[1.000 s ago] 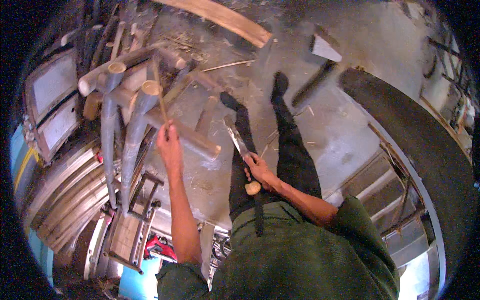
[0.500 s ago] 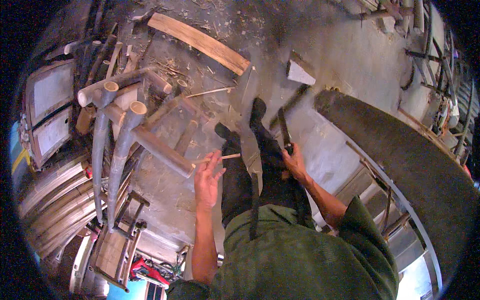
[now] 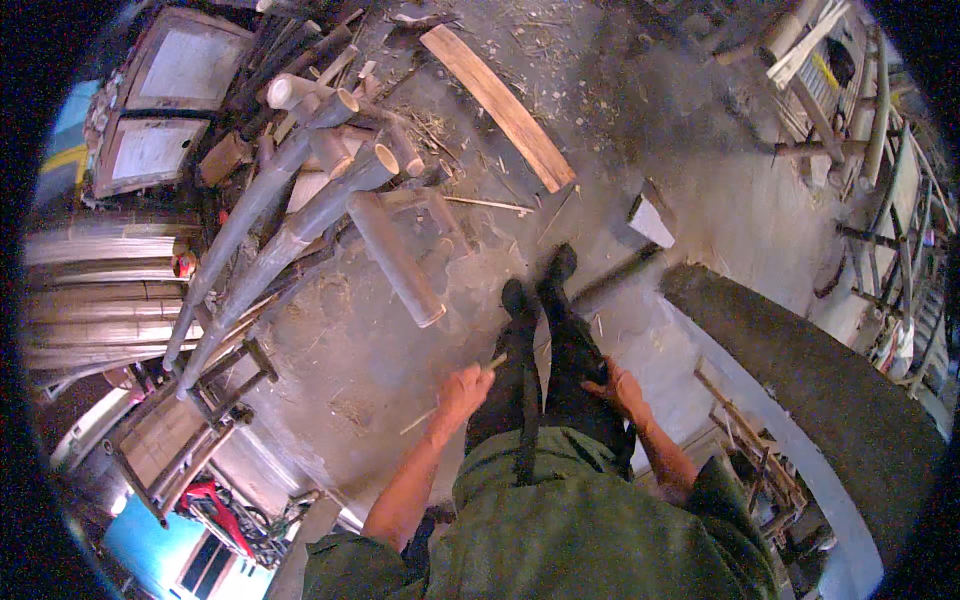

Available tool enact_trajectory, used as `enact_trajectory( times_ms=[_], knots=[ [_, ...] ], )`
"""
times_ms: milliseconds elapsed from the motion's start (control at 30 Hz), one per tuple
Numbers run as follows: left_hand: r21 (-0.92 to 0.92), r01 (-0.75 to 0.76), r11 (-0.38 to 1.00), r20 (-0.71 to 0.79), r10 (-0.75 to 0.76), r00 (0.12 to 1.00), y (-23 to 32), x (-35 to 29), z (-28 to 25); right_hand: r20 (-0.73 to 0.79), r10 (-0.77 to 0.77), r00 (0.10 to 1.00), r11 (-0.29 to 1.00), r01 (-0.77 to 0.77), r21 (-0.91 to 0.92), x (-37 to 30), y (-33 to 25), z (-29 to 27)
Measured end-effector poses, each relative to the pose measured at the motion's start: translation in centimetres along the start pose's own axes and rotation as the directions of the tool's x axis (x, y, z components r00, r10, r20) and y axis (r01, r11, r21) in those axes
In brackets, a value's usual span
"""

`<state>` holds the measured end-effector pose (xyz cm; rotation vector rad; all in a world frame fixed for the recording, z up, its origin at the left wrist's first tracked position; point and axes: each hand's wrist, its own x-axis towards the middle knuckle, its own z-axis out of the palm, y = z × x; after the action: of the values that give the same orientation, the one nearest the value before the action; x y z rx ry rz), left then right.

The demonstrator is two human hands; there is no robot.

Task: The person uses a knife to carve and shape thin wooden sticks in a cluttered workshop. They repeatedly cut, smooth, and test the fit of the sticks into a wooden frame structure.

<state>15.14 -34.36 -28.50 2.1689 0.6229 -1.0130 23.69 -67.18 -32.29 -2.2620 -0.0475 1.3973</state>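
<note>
While your left hand (image 3: 461, 397) closes tightly around a thin stick (image 3: 417, 422), its fist hides the middle; one end shows left of the black trousers (image 3: 574, 378), the other crosses their left leg. Your right hand (image 3: 620, 392) rests at the trousers' right leg, fingers curled; dark on dark, you cannot tell whether it grips anything. Round-pole frame (image 3: 300, 224): beyond the trousers, leftward, joints overlapping. Red object (image 3: 222, 517), left of the trousers: markings too small to read.

Room over the floor (image 3: 335, 375) leftward; pole frame (image 3: 288, 237) (jutting) blocks ahead-left.
</note>
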Motion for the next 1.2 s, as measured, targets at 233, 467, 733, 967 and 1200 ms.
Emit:
enact_trajectory(
  times_ms=[233, 467, 733, 967, 1200],
  knots=[
    [-0.126, -0.094, 0.988, 0.038, 0.100, 0.994, -4.1, -3.3, 6.7, -0.086, -0.011, 0.996, 0.964, 0.033, 0.262, -3.2, -0.8, -0.3],
    [-0.214, -0.119, 0.970, 0.206, 0.164, 0.965, -3.2, -9.3, 5.2, -0.059, 0.049, 0.997, 0.914, -0.020, 0.405, -11.7, -1.7, -1.5],
    [-0.109, -0.032, 0.994, 0.057, 0.038, 0.998, -2.2, -3.9, 7.3, -0.048, 0.021, 0.999, 0.957, -0.006, 0.289, -4.3, 0.9, -0.2],
    [0.085, -0.260, 0.962, -0.360, 0.273, 0.892, -9.6, 22.6, 16.4, -0.393, 0.025, 0.919, 0.775, 0.231, 0.589, 14.4, -1.2, 4.3],
    [0.022, -0.252, 0.967, -0.261, 0.249, 0.933, -12.4, 42.0, 20.7, -0.205, 0.228, 0.952, 0.530, 0.055, 0.846, 33.8, -1.5, 5.8]
  ],
)
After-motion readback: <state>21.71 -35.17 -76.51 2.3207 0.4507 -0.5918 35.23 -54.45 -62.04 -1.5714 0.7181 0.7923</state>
